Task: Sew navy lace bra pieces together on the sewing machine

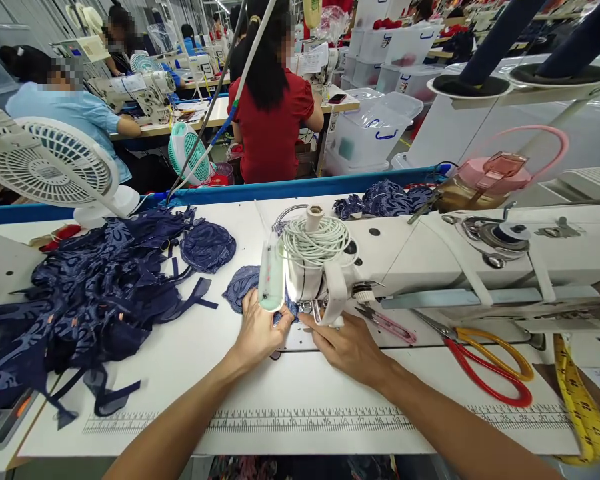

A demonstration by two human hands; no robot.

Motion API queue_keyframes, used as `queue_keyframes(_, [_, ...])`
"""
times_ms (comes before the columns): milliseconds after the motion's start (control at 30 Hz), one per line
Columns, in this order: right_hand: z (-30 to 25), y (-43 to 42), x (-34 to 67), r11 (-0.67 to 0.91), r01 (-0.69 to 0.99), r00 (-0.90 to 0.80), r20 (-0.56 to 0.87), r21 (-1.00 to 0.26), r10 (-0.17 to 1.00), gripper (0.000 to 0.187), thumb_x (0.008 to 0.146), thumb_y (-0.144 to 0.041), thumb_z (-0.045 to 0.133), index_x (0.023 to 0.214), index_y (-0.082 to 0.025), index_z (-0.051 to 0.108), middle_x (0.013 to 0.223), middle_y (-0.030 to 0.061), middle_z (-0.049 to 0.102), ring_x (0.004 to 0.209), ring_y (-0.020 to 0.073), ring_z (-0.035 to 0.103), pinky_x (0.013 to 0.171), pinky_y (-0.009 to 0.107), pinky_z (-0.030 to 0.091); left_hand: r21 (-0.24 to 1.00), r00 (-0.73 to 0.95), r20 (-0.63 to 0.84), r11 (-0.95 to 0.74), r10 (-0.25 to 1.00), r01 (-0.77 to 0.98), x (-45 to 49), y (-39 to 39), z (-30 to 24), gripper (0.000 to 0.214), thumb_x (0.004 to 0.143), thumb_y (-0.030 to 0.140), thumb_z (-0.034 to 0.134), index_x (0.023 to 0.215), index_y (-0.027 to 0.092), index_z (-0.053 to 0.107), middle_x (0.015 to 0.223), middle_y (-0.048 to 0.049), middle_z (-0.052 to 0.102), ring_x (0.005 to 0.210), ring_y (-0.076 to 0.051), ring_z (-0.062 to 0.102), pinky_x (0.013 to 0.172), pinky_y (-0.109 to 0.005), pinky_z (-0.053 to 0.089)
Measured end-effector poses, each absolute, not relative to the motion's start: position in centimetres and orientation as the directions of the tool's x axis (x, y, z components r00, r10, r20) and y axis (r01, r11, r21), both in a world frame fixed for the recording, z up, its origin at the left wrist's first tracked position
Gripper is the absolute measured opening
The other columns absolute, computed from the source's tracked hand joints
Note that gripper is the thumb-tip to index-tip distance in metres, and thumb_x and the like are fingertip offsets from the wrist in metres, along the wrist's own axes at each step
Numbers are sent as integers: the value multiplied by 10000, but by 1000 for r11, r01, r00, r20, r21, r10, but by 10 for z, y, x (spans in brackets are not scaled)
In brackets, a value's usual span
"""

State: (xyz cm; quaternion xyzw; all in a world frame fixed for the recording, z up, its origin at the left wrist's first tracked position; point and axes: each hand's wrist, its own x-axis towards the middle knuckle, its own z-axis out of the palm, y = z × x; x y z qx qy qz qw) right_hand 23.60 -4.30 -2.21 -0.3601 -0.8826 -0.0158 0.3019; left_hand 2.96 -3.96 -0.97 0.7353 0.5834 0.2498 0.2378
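Note:
My left hand [257, 330] rests on a small navy patterned fabric piece [243, 285], its fingers pressed down on the cloth just left of the needle. My right hand [347, 347] lies flat on the table with fingers reaching to the presser foot area [313, 313] of the white sewing machine [430, 257], touching the same cloth. The fabric under the machine head is partly hidden by a small lamp [271, 277]. A coil of white cord [317, 240] sits on top of the machine head.
A heap of navy fabric pieces [95, 293] lies at left. Red and yellow scissors [485, 363], pink snips [387, 323] and a yellow tape measure [577, 400] lie at right. A white fan [50, 163] stands far left. Other people sew at tables behind.

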Motion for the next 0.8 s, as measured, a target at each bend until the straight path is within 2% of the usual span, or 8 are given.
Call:
queue_keyframes(133, [-22,-43,236,748,640,-586,518,-174,622,396,900,-111,462,1221,-235,658,774,46,630,687,157,558,609,260,471,636,200,103,-219,974,740,31,-39,-8,144,839,168,543,750,203,651,970,-32,637,1026,-239,501,925,-403,407])
queue_keyframes(267, [-20,-44,233,753,643,-619,485,-137,617,364,898,-110,460,1187,-198,662,872,74,668,783,193,593,640,290,485,578,220,143,-261,965,773,30,-40,-7,159,866,181,537,741,202,633,920,-29,639,988,-230,528,891,-390,436])
queue_keyframes(400, [-18,-48,228,750,655,-644,454,-87,615,348,888,-80,460,1165,-169,652,807,62,675,773,198,597,635,298,474,393,258,296,-364,919,845,28,-48,-1,154,906,164,488,861,174,635,898,-60,621,897,-217,555,874,-407,464])
queue_keyframes(500, [-16,-51,226,740,667,-637,452,-83,624,312,881,-74,474,1112,-157,667,810,63,673,734,187,584,625,298,460,153,455,410,-551,791,820,28,-55,3,219,901,71,442,949,158,637,926,-66,626,890,-201,567,956,-435,446])
queue_keyframes(600, [-15,-51,226,751,652,-633,470,-103,615,319,869,-71,485,1118,-143,669,843,72,669,731,185,577,624,300,451,-51,597,436,-644,674,764,28,-60,0,253,911,31,414,921,137,643,872,-58,640,907,-198,591,1046,-464,399])
queue_keyframes(667, [-18,-50,228,753,642,-612,497,-143,615,337,872,-83,485,1144,-154,669,802,63,655,727,186,572,622,294,446,-99,613,453,-647,648,756,26,-61,-5,250,922,37,412,965,120,644,883,-62,656,940,-204,608,1087,-492,362])
queue_keyframes(800, [-23,-47,233,726,647,-508,578,-233,639,321,887,-102,490,1117,-192,696,717,38,618,694,174,553,600,274,433,-70,606,458,-652,651,755,20,-61,-11,280,927,53,413,1093,132,624,1002,-72,689,996,-210,622,1101,-539,338])
